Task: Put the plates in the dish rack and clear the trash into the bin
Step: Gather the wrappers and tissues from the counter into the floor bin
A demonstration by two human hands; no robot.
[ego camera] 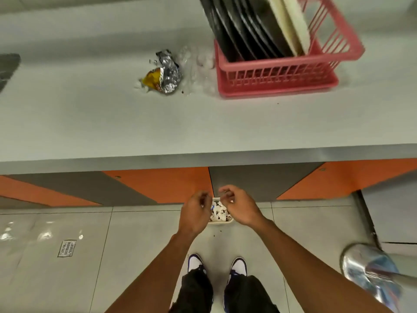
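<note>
A pink dish rack (277,75) stands at the back right of the white counter (112,123), holding several dark plates (243,28) and two white ones (291,26) on edge. Left of it lie a crumpled silver and yellow snack wrapper (164,73) and some clear plastic and white scraps (198,64). On the floor below the counter edge sits a small white bin (222,221) filled with crumpled white paper. My left hand (195,213) and my right hand (240,207) hover just over the bin, fingers loosely curled, with nothing visible in either.
Orange and grey cabinet fronts (162,184) run under the counter. A floor drain (67,248) lies at the left, and crumbs (220,231) by the bin. A shiny silver and blue object (370,272) sits at the lower right. A dark object (8,66) lies at the counter's left edge.
</note>
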